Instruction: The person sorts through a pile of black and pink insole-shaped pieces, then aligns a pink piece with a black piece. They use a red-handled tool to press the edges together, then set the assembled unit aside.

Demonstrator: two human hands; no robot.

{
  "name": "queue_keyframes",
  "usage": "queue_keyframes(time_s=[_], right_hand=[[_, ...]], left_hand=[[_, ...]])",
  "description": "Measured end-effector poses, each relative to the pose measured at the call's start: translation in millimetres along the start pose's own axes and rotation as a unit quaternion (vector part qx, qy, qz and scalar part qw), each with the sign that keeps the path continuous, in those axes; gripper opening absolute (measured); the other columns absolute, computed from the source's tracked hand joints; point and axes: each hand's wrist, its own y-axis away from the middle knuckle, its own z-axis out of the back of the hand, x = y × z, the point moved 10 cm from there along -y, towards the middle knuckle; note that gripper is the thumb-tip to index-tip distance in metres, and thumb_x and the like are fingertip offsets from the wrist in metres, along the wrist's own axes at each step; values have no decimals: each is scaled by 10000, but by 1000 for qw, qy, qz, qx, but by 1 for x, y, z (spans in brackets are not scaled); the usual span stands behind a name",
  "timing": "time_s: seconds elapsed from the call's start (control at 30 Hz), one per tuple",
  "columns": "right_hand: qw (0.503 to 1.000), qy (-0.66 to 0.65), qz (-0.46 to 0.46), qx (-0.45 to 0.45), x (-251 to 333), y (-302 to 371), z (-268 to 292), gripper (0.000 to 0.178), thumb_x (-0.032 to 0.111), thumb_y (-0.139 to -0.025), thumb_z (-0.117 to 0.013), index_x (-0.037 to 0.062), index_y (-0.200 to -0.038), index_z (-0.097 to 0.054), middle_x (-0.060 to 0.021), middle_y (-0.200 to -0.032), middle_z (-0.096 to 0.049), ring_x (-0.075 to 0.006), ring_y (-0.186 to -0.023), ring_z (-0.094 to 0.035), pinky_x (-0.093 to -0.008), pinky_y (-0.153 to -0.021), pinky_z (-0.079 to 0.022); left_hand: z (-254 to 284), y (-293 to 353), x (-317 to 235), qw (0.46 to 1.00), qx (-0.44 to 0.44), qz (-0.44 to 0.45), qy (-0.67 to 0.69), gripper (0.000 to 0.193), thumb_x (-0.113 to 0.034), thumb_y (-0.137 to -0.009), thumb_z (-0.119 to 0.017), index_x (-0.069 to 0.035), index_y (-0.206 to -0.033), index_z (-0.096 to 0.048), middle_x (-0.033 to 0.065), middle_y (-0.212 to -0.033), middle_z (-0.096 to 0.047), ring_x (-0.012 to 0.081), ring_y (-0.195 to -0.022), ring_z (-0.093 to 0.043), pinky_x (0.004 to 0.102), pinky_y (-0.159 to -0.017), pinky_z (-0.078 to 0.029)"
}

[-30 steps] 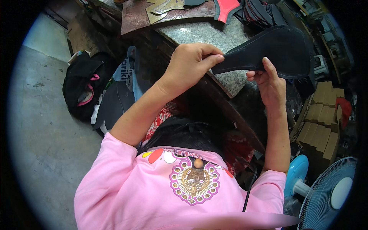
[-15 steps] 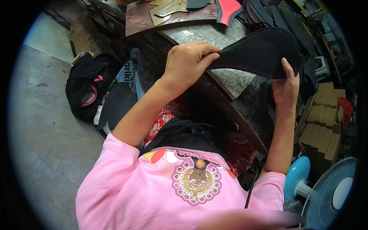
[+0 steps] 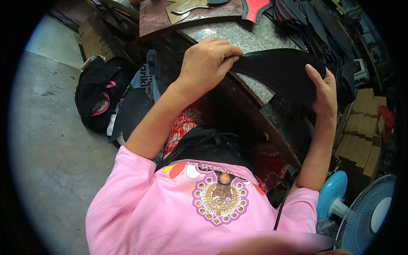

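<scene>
A black, flat, curved piece of sheet material (image 3: 278, 74), narrow at the left and broad at the right, is stretched between my hands above a speckled stone slab (image 3: 238, 37). My left hand (image 3: 206, 63) pinches its narrow end between thumb and fingers. At the broad end, my right hand (image 3: 325, 91) grips the edge, its thumb on the upper face and the other fingers mostly hidden. Behind the right hand stand stacks of similar black pieces (image 3: 314, 27). On the far side of the slab lies a red piece with a dark border (image 3: 253, 9).
A brown board (image 3: 159, 19) carrying gold-coloured flat templates (image 3: 187, 6) lies at the far side. On the right are cardboard boxes (image 3: 355, 142) and a blue-and-white fan (image 3: 365, 214). A black bag (image 3: 91, 95) rests on the left beside a stool-high heap.
The broad end of the black piece has tipped downward and its face has turned darker. My right hand has shifted slightly right; my left hand keeps its pinch.
</scene>
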Motion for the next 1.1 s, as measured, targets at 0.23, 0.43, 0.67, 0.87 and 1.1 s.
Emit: queue_keyframes(time_s=[0.23,0.43,0.67,0.87,1.1], right_hand=[[1000,-13,6,-10,-1,-3,-7,193,165,-929,-737,19,-1053,-711,-53,-947,-740,-108,-794,-704,-253,-721,-579],[1000,-19,-8,1,-9,-5,-11,175,175,-930,-740,36,-1034,-713,-37,-928,-735,-92,-786,-689,-249,-708,-570],[1000,-26,-8,-2,-10,-2,-18,186,185,-921,-753,39,-1029,-714,-33,-920,-734,-89,-784,-686,-245,-698,-563],[1000,22,9,8,-5,-2,-22,206,183,-918,-758,19,-1033,-711,-41,-916,-733,-90,-770,-687,-237,-695,-560],[999,32,14,5,-3,2,-25,224,169,-918,-757,2,-1060,-709,-47,-927,-734,-89,-779,-685,-240,-710,-563]], left_hand=[[-4,2,-4,999,12,-7,-44,114,-156,-865,-737,-83,-952,-755,59,-805,-681,240,-772,-611,336,-700,-498],[-4,-2,0,999,37,-10,6,79,-174,-862,-714,-112,-893,-752,16,-813,-693,239,-811,-630,362,-711,-534],[-6,-2,-13,999,3,-36,-10,120,-137,-875,-734,-78,-976,-762,63,-831,-701,229,-782,-603,327,-704,-497],[-10,-3,-2,999,41,-3,25,118,-219,-871,-715,-108,-891,-751,32,-807,-697,243,-810,-628,375,-723,-525],[-11,-2,-11,999,42,-23,-16,102,-146,-884,-723,-63,-942,-738,78,-846,-702,249,-790,-625,350,-719,-497]])
